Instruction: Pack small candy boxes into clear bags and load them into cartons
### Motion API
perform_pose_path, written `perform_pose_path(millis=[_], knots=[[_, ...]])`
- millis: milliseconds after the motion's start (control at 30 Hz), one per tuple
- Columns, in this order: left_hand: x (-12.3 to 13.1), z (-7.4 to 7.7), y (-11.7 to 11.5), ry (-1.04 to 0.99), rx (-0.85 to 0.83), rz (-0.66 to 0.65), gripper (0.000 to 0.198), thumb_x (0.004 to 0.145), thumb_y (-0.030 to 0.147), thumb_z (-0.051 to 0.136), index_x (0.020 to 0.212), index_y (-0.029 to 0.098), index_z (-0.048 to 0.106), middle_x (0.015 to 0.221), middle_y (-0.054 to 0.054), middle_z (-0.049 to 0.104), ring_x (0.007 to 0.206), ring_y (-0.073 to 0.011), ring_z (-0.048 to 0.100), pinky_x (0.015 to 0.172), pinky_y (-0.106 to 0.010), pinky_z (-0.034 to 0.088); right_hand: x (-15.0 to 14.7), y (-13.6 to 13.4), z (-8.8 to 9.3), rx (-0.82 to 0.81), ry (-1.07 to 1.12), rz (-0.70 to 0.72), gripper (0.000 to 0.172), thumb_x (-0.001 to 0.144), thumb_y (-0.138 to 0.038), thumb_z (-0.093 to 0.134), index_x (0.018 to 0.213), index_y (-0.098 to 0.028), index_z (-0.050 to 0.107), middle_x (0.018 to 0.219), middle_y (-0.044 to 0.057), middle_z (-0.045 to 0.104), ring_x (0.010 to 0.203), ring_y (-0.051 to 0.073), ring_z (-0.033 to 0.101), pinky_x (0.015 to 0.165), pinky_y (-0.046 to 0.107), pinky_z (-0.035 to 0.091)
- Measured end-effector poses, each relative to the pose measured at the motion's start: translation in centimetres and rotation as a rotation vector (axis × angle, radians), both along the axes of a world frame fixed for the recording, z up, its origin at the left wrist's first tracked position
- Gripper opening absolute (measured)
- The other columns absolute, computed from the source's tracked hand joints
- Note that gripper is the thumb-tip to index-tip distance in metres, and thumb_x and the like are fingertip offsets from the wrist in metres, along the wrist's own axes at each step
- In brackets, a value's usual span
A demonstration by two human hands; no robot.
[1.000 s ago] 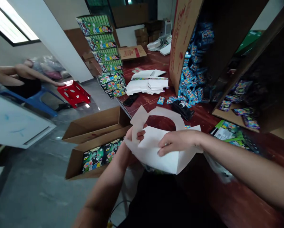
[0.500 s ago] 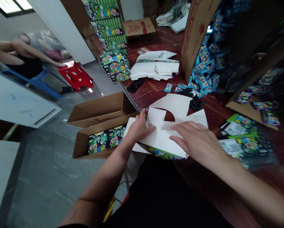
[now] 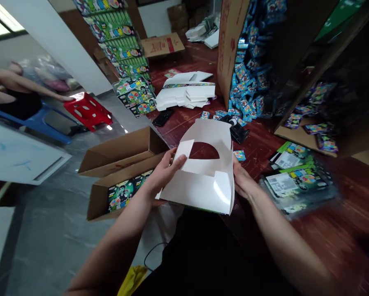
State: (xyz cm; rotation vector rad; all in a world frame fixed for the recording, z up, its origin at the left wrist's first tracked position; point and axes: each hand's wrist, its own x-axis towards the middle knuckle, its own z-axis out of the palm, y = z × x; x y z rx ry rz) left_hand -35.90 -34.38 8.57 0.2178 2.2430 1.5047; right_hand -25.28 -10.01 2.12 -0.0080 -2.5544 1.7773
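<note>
Grips the left side of a white, partly folded paperboard carton with a half-round cutout (image 3: 199,187), using the bare left hand (image 3: 163,172), closed narrow with its thumb on top. Touches the carton's right side with the bare right hand (image 3: 243,181), its fingertips hidden behind the panel; cannot tell how far closed. Holds the carton in front of black clothing (image 3: 199,255), at the dark red tabletop's (image 3: 184,127) near edge.

From the carton as clock centre: at twelve, a loose pile of white paperboard pieces (image 3: 187,96); at one, a heap of small blue printed packets (image 3: 249,88); at two, a black tool with a round white part (image 3: 240,133); at three, flat green-and-black printed bags (image 3: 298,176); at nine, near the left hand, an open brown cardboard box (image 3: 93,197) containing green-and-black printed packs (image 3: 121,195); at ten, well apart, a red plastic stool (image 3: 87,109), touched by another person's hand (image 3: 67,98).
</note>
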Motion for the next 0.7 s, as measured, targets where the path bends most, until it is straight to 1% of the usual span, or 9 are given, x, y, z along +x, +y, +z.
perform_pose_path(millis=[100,167,233,333,433,500,567,633,700], knots=[[0.2,-0.6,-1.3,0.140,-0.283,0.058,0.101,0.077,0.064,0.074,0.156,0.018,0.032,0.152,-0.021,0.047,0.137,-0.0392,0.049,0.112,-0.048,0.041,-0.9,-0.6,1.1,-0.322,0.091,0.009,0.086,0.089,-0.080,0.041,0.158,-0.034,0.022,0.163,0.006,0.035,0.149,0.024,0.036,0.121,0.047,0.033],[0.5,-1.0,-1.8,0.309,-0.489,0.106,0.104,0.079,0.060,0.074,0.157,0.013,0.025,0.157,-0.024,0.039,0.143,-0.0410,0.042,0.116,-0.051,0.035,-1.4,-0.6,1.2,-0.392,0.146,0.056,0.085,0.085,-0.073,0.060,0.156,-0.036,0.030,0.166,0.002,0.030,0.154,0.023,0.025,0.125,0.044,0.024],[0.8,-1.3,-1.9,0.422,-0.627,0.139,0.097,0.084,0.054,0.070,0.157,0.012,0.023,0.156,-0.025,0.040,0.142,-0.0422,0.043,0.115,-0.055,0.036,-1.9,-0.8,1.0,-0.413,0.173,0.114,0.077,0.086,-0.066,0.065,0.153,-0.037,0.037,0.165,-0.001,0.032,0.155,0.022,0.022,0.127,0.042,0.021],[1.2,-1.6,-1.7,0.452,-0.660,0.146,0.087,0.086,0.049,0.070,0.154,0.013,0.029,0.151,-0.024,0.047,0.134,-0.0422,0.051,0.108,-0.055,0.042,-2.5,-1.6,0.2,-0.442,0.147,0.088,0.076,0.086,-0.057,0.070,0.151,-0.038,0.039,0.160,-0.001,0.041,0.150,0.025,0.034,0.124,0.045,0.029],[1.3,-1.7,-1.9,0.361,-0.448,0.024,0.082,0.087,0.050,0.068,0.150,0.013,0.031,0.144,-0.021,0.055,0.127,-0.0348,0.058,0.104,-0.046,0.048,-2.9,-2.8,-0.9,-0.459,0.057,-0.110,0.086,0.076,-0.049,0.082,0.148,-0.032,0.040,0.144,0.007,0.059,0.129,0.029,0.059,0.109,0.049,0.048],[1.2,-1.6,-2.2,0.284,-0.314,-0.053,0.076,0.091,0.051,0.061,0.151,0.014,0.030,0.138,-0.018,0.061,0.122,-0.0295,0.062,0.102,-0.040,0.050,-3.0,-3.4,-1.7,-0.406,0.035,-0.244,0.087,0.071,-0.045,0.086,0.143,-0.027,0.042,0.130,0.009,0.067,0.114,0.029,0.067,0.099,0.049,0.055],[1.0,-1.5,-2.3,0.265,-0.288,-0.069,0.075,0.093,0.047,0.059,0.153,0.013,0.028,0.135,-0.018,0.063,0.120,-0.0283,0.063,0.103,-0.040,0.049,-2.9,-3.6,-2.2,-0.268,0.044,-0.313,0.083,0.072,-0.045,0.085,0.141,-0.025,0.043,0.127,0.010,0.067,0.112,0.030,0.067,0.099,0.051,0.055],[0.7,-1.5,-2.4,0.280,-0.316,-0.050,0.077,0.089,0.041,0.063,0.153,0.012,0.030,0.133,-0.019,0.063,0.120,-0.0300,0.063,0.105,-0.043,0.047,-2.5,-3.3,-2.2,-0.032,0.078,-0.354,0.086,0.076,-0.046,0.081,0.147,-0.024,0.039,0.135,0.014,0.061,0.124,0.034,0.059,0.106,0.057,0.048],[0.3,-1.7,-2.4,0.195,-0.272,-0.017,0.077,0.084,0.036,0.069,0.150,0.013,0.037,0.128,-0.018,0.066,0.117,-0.0317,0.064,0.103,-0.046,0.047,-2.0,-2.5,-1.6,0.239,0.195,-0.342,0.084,0.082,-0.048,0.076,0.152,-0.025,0.037,0.152,0.016,0.045,0.143,0.038,0.039,0.115,0.063,0.035]])
